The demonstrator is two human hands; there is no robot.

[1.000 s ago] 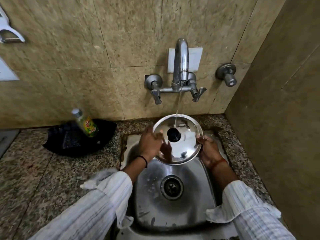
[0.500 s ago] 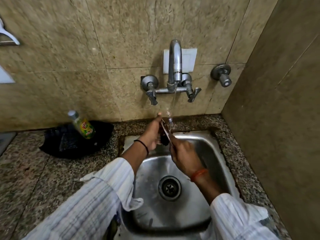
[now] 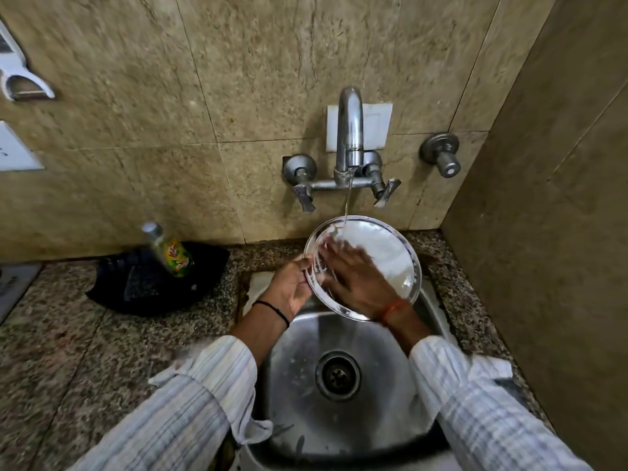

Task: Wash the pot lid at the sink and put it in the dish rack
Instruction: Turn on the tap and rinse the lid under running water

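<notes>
The round steel pot lid (image 3: 390, 260) is held over the back of the steel sink (image 3: 299, 375), its hollow underside facing me. Its knob is hidden beneath. A thin stream of water from the tap (image 3: 350, 130) lands on the lid's upper rim. My left hand (image 3: 292, 283) grips the lid's left edge. My right hand (image 3: 356, 277) lies flat with spread fingers on the lid's inner surface, blurred with motion. No dish rack is in view.
A green-labelled soap bottle (image 3: 170, 253) leans in a black tray (image 3: 136, 287) on the granite counter (image 3: 68, 351), left of the sink. A separate valve (image 3: 441, 154) sticks out of the tiled wall at right. The side wall stands close on the right.
The lid was knob-side up a second ago, then turned on edge, and now shows its underside. My right hand left the rim and now rubs inside the lid.
</notes>
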